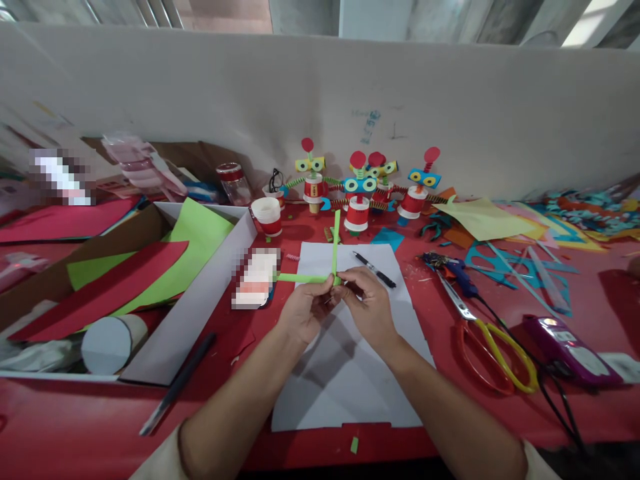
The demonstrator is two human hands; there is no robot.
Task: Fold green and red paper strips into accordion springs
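Note:
Two narrow green paper strips (pixel 336 241) meet at a small folded stack between my hands, one pointing away from me and the other out to the left. My left hand (pixel 306 310) is closed, pinching the folded corner from the left. From the right, my right hand (pixel 369 305) pinches the same corner, its fingertips close to those of my left hand. Both hands are above white paper sheets (pixel 310 400) on the red table (pixel 370 452). A black pen (pixel 375 269) lies on the sheets, beyond my right hand.
Paper-cup robot figures (pixel 357 215) stand at the back. On the left is a box (pixel 187 317) of coloured paper, with a dark pen (pixel 177 385) beside it. Scissors (pixel 487 347), a blue glue gun (pixel 463 277) and a purple device (pixel 570 350) lie right.

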